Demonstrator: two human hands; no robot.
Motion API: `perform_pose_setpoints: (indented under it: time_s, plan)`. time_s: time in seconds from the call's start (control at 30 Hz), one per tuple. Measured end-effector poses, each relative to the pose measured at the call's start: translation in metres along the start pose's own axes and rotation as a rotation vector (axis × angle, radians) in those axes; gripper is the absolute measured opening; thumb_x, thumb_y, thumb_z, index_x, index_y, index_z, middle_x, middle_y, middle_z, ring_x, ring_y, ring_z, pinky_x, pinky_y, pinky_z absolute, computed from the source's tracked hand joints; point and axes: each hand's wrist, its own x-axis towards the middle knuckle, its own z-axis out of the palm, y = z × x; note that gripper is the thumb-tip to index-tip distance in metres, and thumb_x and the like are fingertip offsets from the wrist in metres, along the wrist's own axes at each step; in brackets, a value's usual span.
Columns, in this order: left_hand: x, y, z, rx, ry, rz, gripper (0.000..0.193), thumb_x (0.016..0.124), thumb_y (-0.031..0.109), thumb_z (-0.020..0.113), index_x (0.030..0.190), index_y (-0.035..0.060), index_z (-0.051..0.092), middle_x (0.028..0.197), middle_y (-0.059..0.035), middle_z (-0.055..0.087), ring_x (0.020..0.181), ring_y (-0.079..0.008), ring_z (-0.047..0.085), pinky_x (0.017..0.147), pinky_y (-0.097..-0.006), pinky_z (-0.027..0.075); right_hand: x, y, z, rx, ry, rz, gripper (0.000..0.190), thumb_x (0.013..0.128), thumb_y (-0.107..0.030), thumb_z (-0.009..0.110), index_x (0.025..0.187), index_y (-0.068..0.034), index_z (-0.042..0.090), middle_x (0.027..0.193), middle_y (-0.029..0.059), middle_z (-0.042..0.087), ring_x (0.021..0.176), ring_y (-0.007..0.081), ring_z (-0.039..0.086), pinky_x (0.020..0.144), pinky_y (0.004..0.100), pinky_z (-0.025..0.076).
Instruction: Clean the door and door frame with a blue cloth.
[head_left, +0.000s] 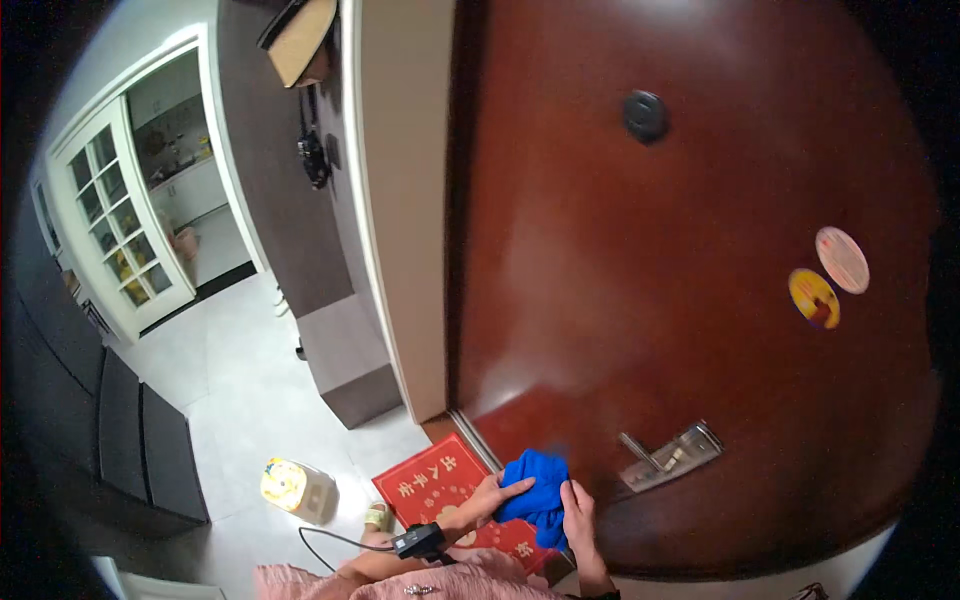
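Observation:
A bunched blue cloth (534, 487) is held up between both hands in front of my body. My left hand (499, 496) grips its left side, thumb lying across the fabric. On the right side, the fingers of my right hand (577, 514) pinch the cloth's edge, and a twisted end hangs down between the hands. Just beyond the cloth stands a glossy reddish-brown door (637, 300) with a metal lever handle (667, 457) to the right of my hands. A small black device (418, 541) with a cable is strapped at my left wrist.
A red doormat (427, 480) with printed characters lies below, near my slippered foot (377, 516). Left of it stands a translucent bin (304, 491) with a yellow-white top. A grey bench (352, 360) and dark cabinets (142, 442) flank the pale tiled floor. Two round stickers (841, 260) mark the door.

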Motion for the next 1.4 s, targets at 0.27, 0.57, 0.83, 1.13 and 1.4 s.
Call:
perform_pose_setpoints:
  time_s: [0.27, 0.57, 0.83, 1.13, 1.4]
  plan:
    - [-0.019, 0.098, -0.112, -0.273, -0.154, -0.045, 0.049, 0.09, 0.04, 0.049, 0.121, 0.0018, 0.046, 0.105, -0.0094, 0.059, 0.087, -0.0153, 0.06, 0.075, -0.0265, 0.05, 0.018, -0.039, 0.142, 0.296, -0.082, 0.39, 0.057, 0.088, -0.052, 0.041, 0.122, -0.005, 0.045, 0.119, 0.0107, 0.051, 0.106, 0.0242, 0.049, 0.088, 0.0381, 0.041]
    - [-0.004, 0.196, -0.197, 0.293, -0.229, 0.163, 0.03, 0.093, 0.033, 0.048, 0.112, 0.0101, 0.054, 0.086, 0.0052, 0.055, 0.074, -0.0033, 0.049, 0.064, -0.0191, 0.041, 0.051, -0.048, 0.25, 0.789, -0.21, 0.311, 0.057, 0.088, -0.049, 0.043, 0.129, -0.011, 0.038, 0.124, 0.0087, 0.05, 0.11, 0.0261, 0.05, 0.089, 0.0454, 0.043]
    - [0.035, 0.286, -0.2, 0.766, 0.211, 0.958, 0.017, 0.09, 0.017, 0.053, 0.086, 0.001, 0.048, 0.075, -0.0063, 0.048, 0.069, -0.0178, 0.045, 0.067, -0.0287, 0.039, 0.09, -0.107, 0.284, 0.554, 0.007, 0.011, 0.027, 0.091, -0.012, 0.049, 0.116, -0.003, 0.049, 0.088, 0.0076, 0.061, 0.079, 0.0141, 0.058, 0.072, 0.0275, 0.047]
    - [0.137, 0.489, -0.139, 1.965, 0.849, 1.667, 0.022, 0.075, 0.008, 0.055, 0.097, 0.0035, 0.055, 0.115, -0.0223, 0.045, 0.117, -0.0368, 0.039, 0.104, -0.0543, 0.02, 0.119, -0.089, 0.266, 0.352, -0.187, -0.071, 0.021, 0.092, -0.012, 0.048, 0.104, 0.002, 0.059, 0.085, 0.0044, 0.061, 0.08, 0.0099, 0.057, 0.073, 0.0239, 0.047]
    - [0.232, 0.279, -0.289, 2.667, 0.373, 1.137, 0.04, 0.082, 0.02, 0.044, 0.12, 0.0091, 0.052, 0.125, -0.0114, 0.044, 0.121, -0.0258, 0.038, 0.108, -0.0469, 0.021, 0.11, -0.017, 0.229, 0.19, -0.069, -0.027, 0.02, 0.092, -0.012, 0.049, 0.101, 0.002, 0.06, 0.083, 0.0034, 0.062, 0.076, 0.0095, 0.058, 0.069, 0.0234, 0.047]
